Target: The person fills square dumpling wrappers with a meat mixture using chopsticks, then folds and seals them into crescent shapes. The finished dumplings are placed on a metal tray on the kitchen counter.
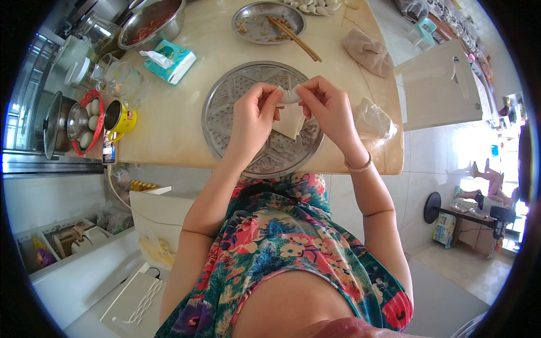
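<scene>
A small folded dumpling [290, 96] is pinched at its two ends between my left hand [258, 105] and my right hand [324, 102]. Both hands hover over a round embossed metal tray [219, 122] near the table's front edge. Under the dumpling, a stack of dumpling wrappers [288, 122] lies on the tray, partly hidden by my fingers. Beyond the tray is a metal plate [253, 31] with scraps of filling, and a pair of wooden chopsticks [296, 39] rests across its rim. Finished-looking dumplings [315, 6] sit at the top edge of the view.
Left on the table are a steel bowl of reddish filling [154, 27], a tissue pack [170, 61], glass jugs [127, 84], a yellow mug [122, 118] and a red basket of eggs [91, 122]. At right lie a cloth [367, 51] and a plastic bag [375, 122].
</scene>
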`<state>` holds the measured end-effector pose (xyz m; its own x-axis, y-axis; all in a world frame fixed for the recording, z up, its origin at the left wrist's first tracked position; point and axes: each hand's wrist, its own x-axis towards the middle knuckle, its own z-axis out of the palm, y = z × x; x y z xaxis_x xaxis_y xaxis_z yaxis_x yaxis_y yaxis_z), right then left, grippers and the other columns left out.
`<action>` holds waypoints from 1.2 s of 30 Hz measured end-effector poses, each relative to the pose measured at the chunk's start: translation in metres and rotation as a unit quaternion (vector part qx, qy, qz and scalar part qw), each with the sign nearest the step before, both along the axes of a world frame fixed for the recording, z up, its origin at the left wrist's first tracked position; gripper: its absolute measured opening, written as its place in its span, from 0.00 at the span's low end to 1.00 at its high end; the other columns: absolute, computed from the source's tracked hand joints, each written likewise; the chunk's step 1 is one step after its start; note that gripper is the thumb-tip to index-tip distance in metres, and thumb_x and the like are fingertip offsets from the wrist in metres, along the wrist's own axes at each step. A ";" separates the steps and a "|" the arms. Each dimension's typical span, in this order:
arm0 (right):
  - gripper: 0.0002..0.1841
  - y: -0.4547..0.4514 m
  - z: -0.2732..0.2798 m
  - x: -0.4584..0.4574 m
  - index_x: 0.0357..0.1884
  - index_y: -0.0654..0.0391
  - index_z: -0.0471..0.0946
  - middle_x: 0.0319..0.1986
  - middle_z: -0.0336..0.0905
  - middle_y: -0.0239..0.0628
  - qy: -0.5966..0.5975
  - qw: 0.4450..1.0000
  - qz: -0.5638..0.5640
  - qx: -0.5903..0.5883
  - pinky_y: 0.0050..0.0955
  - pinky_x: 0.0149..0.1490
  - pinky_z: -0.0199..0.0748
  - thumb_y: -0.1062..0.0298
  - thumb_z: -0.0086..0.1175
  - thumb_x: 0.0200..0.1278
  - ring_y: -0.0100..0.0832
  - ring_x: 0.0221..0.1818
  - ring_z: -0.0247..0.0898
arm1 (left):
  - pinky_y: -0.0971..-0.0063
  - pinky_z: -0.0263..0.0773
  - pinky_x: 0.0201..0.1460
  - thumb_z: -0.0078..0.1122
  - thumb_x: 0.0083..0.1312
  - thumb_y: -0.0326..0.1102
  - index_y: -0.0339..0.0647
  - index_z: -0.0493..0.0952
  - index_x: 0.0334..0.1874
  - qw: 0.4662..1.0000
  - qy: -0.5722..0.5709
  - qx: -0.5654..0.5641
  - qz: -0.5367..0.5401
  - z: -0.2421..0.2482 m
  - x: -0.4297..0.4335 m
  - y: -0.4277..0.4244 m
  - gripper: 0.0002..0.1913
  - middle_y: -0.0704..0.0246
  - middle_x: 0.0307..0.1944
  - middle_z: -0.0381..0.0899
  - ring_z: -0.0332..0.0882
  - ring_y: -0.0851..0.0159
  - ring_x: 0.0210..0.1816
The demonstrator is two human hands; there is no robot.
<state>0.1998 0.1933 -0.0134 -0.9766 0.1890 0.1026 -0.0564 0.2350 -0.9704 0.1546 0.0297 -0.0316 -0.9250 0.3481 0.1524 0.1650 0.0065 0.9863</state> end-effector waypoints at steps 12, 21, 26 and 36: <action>0.04 0.008 0.021 0.003 0.37 0.66 0.75 0.31 0.76 0.49 0.122 0.960 0.115 0.226 0.37 0.40 0.73 0.76 0.54 0.63 0.51 0.34 0.73 | 0.62 0.72 0.38 0.53 0.67 0.22 0.32 0.74 0.40 0.943 0.261 -0.191 -0.082 0.023 -0.003 -0.012 0.03 0.54 0.35 0.78 0.77 0.44 0.38; 0.04 0.001 0.013 0.005 0.36 0.65 0.75 0.32 0.76 0.50 0.094 0.962 0.106 0.232 0.40 0.43 0.73 0.76 0.53 0.62 0.53 0.37 0.73 | 0.59 0.73 0.39 0.52 0.62 0.19 0.33 0.75 0.40 0.913 0.299 -0.246 -0.127 0.023 -0.004 -0.016 0.06 0.54 0.36 0.78 0.78 0.45 0.38; 0.03 0.001 0.010 0.007 0.36 0.64 0.74 0.32 0.75 0.49 0.120 0.954 0.130 0.243 0.41 0.43 0.72 0.76 0.52 0.63 0.53 0.38 0.73 | 0.61 0.74 0.38 0.53 0.62 0.20 0.33 0.76 0.39 0.909 0.303 -0.259 -0.122 0.022 -0.005 -0.017 0.06 0.55 0.35 0.79 0.79 0.46 0.37; 0.06 0.001 0.013 0.014 0.41 0.62 0.75 0.34 0.73 0.45 0.162 0.944 0.096 0.271 0.36 0.41 0.75 0.77 0.55 0.62 0.47 0.37 0.75 | 0.67 0.72 0.34 0.58 0.62 0.22 0.33 0.73 0.35 0.921 0.302 -0.217 -0.118 0.033 -0.005 -0.017 0.03 0.58 0.32 0.77 0.78 0.51 0.33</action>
<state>0.2141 0.1942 -0.0001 -0.8884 -0.1548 0.4323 -0.4219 0.6467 -0.6355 0.1492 0.0124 0.0014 -0.6080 0.6776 0.4138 0.7300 0.2720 0.6270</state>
